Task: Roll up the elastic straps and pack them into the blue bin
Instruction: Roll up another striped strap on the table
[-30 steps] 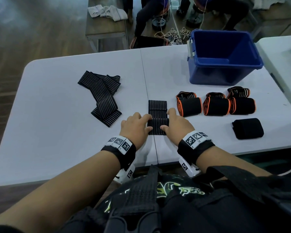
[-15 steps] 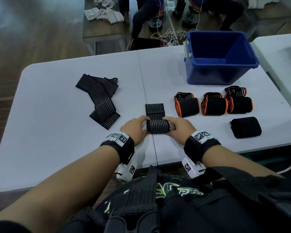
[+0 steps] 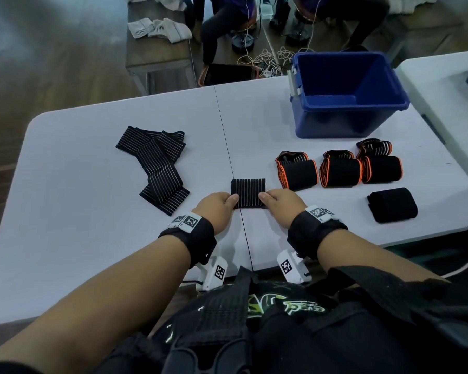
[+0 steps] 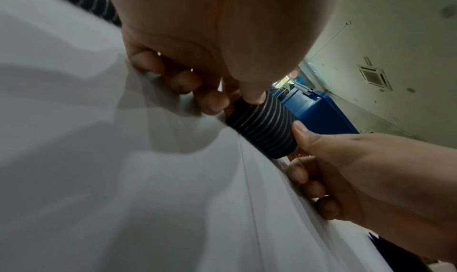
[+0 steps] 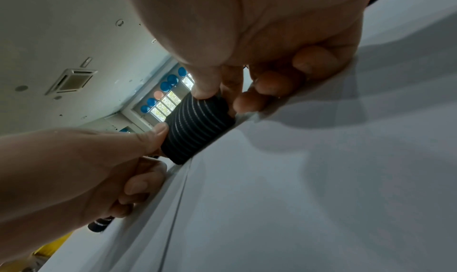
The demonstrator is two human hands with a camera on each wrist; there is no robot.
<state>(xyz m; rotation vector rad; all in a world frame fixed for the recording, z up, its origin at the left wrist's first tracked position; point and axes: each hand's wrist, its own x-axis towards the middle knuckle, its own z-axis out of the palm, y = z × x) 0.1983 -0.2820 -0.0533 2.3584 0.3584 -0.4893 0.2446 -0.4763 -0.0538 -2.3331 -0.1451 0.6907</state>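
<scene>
A black striped elastic strap (image 3: 248, 193) lies rolled up near the front middle of the white table (image 3: 92, 211). My left hand (image 3: 219, 209) pinches its left end and my right hand (image 3: 280, 205) pinches its right end, thumbs on top. The wrist views show the striped roll (image 4: 263, 127) (image 5: 196, 128) held between both hands, resting on the table. The blue bin (image 3: 346, 95) stands at the back right, and no strap shows inside it. An unrolled striped strap (image 3: 157, 166) lies in a loose heap to the left.
Three orange-edged black rolls (image 3: 299, 172) (image 3: 341, 171) (image 3: 381, 167) sit in a row in front of the bin, and a plain black roll (image 3: 392, 205) lies nearer the front right edge. A second white table (image 3: 449, 85) adjoins on the right. People and cables are beyond the far edge.
Both hands have rolled the striped strap away from me; the flat length beyond the roll has shrunk until it is all wound up.
</scene>
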